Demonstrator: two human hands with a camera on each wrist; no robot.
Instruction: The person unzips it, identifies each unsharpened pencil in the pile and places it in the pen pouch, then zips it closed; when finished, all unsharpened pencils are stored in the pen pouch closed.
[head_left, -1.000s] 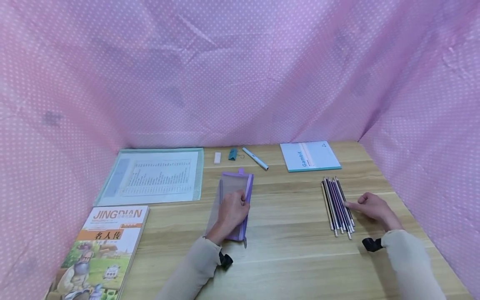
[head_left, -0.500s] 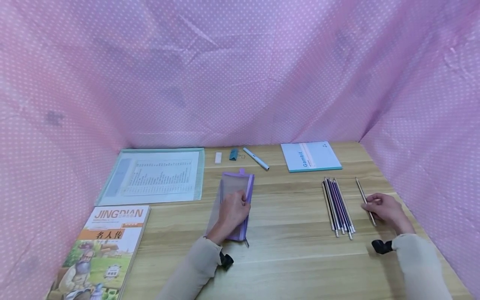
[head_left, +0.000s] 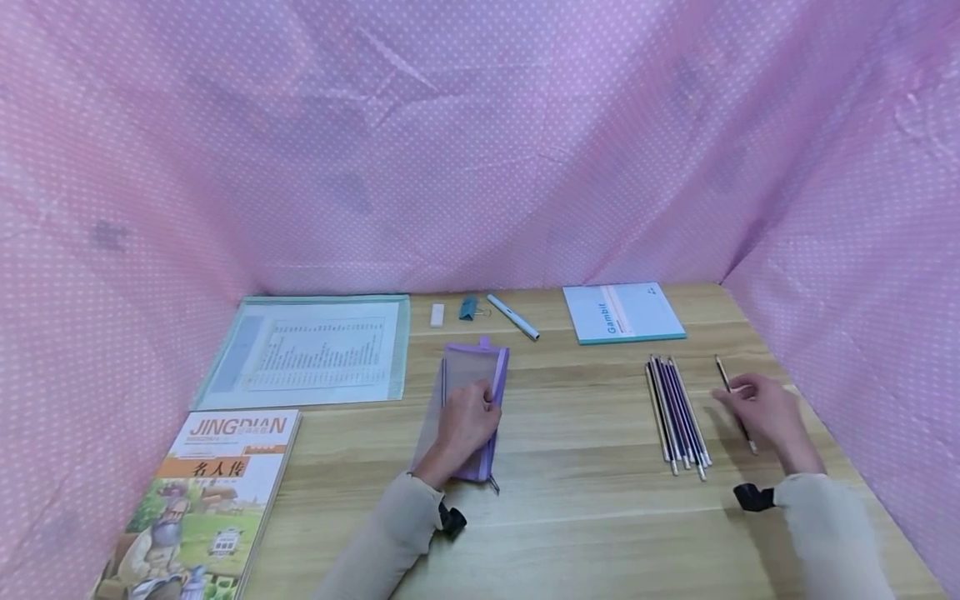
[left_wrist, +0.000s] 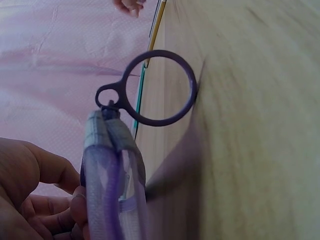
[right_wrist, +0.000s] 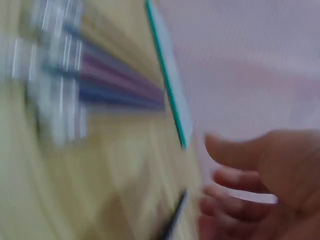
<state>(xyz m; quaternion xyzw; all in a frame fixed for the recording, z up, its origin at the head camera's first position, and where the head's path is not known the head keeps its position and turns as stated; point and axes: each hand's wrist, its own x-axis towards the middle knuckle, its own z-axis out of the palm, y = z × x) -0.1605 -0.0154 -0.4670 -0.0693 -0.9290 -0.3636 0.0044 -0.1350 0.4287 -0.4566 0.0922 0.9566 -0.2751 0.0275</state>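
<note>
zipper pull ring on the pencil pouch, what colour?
Purple; the zipper pull ring shows best in the left wrist view.

Right wrist view smeared throughout: pencils (right_wrist: 75,85) mere streaks, right hand (right_wrist: 255,185) cut by the lower edge. Middle of single pencil (head_left: 733,402) hidden under the fingers. Pencil case (left_wrist: 112,185) cropped at the bottom. Sheet (head_left: 315,350) print too small to read.
</note>
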